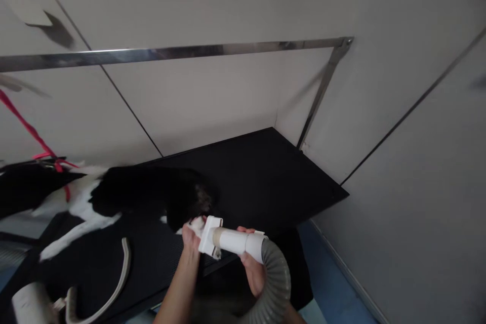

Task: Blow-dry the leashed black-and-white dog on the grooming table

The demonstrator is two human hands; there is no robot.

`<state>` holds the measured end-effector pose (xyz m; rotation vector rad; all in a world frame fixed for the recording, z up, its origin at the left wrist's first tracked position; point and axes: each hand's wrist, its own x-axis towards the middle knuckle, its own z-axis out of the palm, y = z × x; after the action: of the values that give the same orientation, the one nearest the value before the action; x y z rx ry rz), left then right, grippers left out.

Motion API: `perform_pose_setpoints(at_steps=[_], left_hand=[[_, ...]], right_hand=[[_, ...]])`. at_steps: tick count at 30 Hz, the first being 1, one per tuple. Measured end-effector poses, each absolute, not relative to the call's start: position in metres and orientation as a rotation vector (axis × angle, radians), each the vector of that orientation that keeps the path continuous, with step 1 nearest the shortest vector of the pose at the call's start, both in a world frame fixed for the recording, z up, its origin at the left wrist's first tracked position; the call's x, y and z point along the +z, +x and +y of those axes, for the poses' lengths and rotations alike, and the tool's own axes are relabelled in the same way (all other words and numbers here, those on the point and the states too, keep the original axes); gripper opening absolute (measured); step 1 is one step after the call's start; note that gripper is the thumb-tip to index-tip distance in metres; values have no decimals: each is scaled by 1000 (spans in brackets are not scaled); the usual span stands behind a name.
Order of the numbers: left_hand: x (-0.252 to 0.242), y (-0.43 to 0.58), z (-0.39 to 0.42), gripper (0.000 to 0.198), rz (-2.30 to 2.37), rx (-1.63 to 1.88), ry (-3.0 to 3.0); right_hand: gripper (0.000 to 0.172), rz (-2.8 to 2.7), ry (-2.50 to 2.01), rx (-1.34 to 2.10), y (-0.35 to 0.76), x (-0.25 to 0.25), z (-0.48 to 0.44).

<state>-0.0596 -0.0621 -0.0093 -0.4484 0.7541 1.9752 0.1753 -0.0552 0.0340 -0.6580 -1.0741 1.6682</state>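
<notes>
One blk tabletop [250, 177]: wall [212, 91] far side
L hand [189, 238]: grips paw [197, 224], pt. hidden
R hand [253, 265]: grips nozzle [233, 241]
Dog [146, 185]: cut off left

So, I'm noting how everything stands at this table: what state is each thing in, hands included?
Table: flat.
Dog: lying along the table.
Pink strap: drawn out, rising from the dog's neck.
Paw: held in the left hand.
Left hand: closed on the paw.
Nozzle: pointed at the paw; blowing or not, cannot tell.
Right hand: closed around the nozzle.
Hose: bent.
</notes>
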Motion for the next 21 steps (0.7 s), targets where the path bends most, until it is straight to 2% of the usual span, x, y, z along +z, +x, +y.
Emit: perform_pose_setpoints(at_steps=[8,21], left_hand=[[11,-46,-67,15,681,2042,-611],[4,-42,-78,13,697,2028,-413]], right_hand=[[38,-678,-606,1907,183,52,-51],[39,-660,-586,2018,177,56,-47]])
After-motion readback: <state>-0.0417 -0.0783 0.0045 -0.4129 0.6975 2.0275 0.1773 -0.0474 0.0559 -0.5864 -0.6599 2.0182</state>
